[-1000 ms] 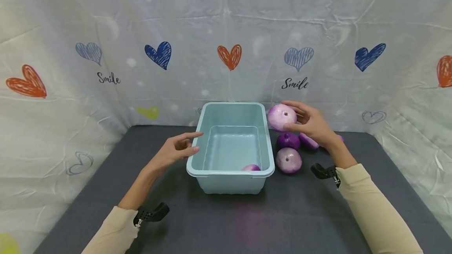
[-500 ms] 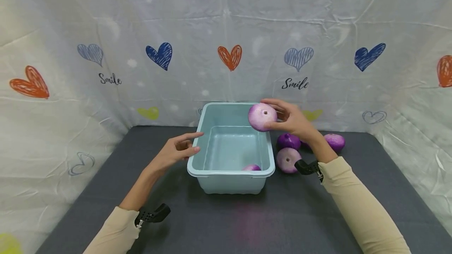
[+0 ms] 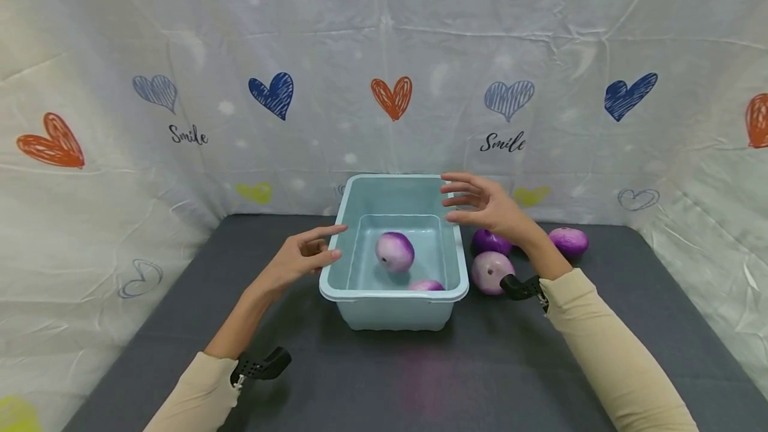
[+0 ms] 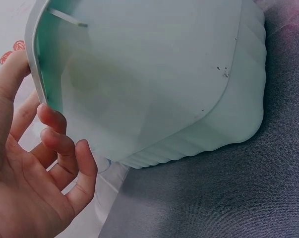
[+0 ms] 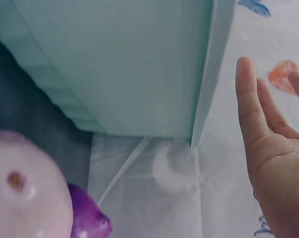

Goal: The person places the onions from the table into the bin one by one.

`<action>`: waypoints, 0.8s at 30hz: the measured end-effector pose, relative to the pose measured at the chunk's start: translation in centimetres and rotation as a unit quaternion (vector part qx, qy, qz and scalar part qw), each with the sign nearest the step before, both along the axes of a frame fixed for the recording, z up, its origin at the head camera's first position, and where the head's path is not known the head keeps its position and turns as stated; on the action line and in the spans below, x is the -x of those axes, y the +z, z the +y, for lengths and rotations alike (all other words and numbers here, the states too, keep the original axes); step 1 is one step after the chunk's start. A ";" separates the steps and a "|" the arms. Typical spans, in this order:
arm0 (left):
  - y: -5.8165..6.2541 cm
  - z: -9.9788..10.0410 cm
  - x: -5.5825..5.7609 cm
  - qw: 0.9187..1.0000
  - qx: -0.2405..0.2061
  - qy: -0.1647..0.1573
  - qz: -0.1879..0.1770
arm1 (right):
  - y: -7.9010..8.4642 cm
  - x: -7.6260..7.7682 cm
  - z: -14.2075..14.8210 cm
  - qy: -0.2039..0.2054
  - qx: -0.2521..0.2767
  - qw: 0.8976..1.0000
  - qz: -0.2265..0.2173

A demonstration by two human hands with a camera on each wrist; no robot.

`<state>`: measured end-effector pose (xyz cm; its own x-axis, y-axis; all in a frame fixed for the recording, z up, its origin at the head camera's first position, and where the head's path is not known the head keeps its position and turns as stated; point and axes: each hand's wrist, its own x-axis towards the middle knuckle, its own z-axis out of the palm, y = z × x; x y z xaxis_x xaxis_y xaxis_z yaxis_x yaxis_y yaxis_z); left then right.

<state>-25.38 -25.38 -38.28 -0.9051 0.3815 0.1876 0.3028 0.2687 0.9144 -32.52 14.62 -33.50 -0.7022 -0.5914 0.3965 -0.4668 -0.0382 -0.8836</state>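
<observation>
Right hand, fingers spread, empty above the light-blue plastic tub's right rim; left hand, relaxed, touches its left rim; a purple onion inside.

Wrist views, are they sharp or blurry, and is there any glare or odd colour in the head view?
Left wrist view: the bin is soft and hazy, the fingers sharper. Right wrist view: the close pale onion is blurred. Head view: even lighting, a faint pink flare on the dark table, and a soft shadow under the onion in the bin.

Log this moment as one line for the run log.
right hand: open above tub rim, holds nothing | left hand: touches tub left rim | onions in tub: two | onions on table: three
</observation>
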 end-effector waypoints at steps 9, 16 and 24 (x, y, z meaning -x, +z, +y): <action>0.1 0.0 0.0 1.000 0.001 0.006 -0.005 | -0.7 -0.2 3.1 -0.024 0.011 1.000 -0.006; 0.0 0.0 0.1 1.000 0.001 0.005 -0.008 | -1.3 -0.4 5.6 -0.050 0.006 0.999 -0.014; -0.2 0.0 0.2 1.000 0.007 0.007 -0.006 | -2.5 -0.7 8.7 -0.083 -0.017 0.996 -0.014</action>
